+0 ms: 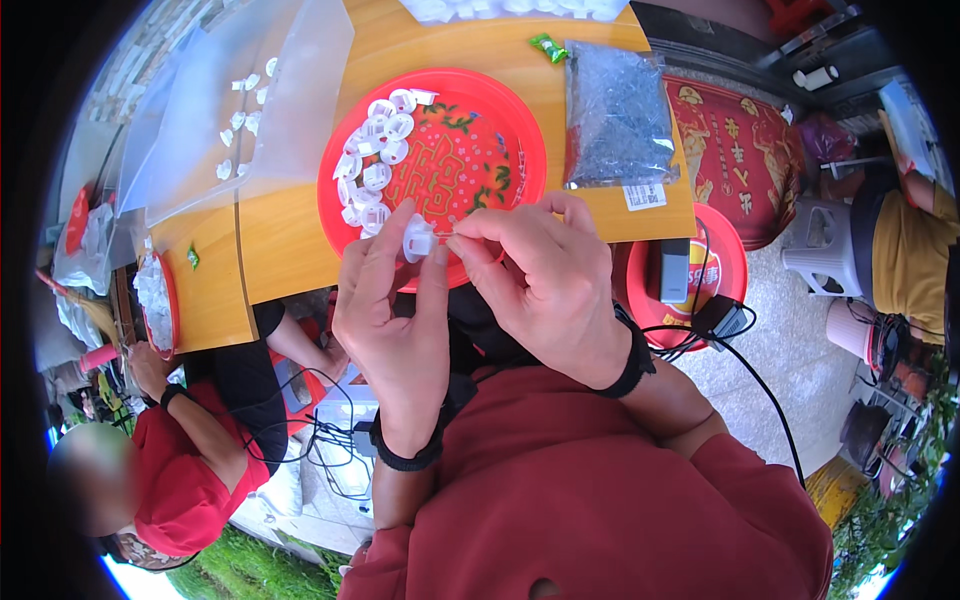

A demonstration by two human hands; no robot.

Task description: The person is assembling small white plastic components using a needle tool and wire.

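Observation:
Over the near rim of a round red tray [533, 165], my left hand [395, 325] grips a small white plastic fitting [418, 242] between thumb and fingers. Close beside it, my right hand [550, 280] is closed in a pinch, its fingertips turned toward the fitting. Whatever sits in that pinch is too small to make out. Similar white fittings [375, 128] lie heaped along the tray's left side, while its printed floor shows on the right. A clear bag of tiny transparent pieces [618, 115] rests on the table right of the tray.
Left of the tray, a clear plastic sheet [310, 90] has several white pieces by it. A green wrapped sweet [548, 47] lies near the bag. A red basin [735, 240] with cables stands below the table's right edge. A co-worker in red [195, 480] sits at left.

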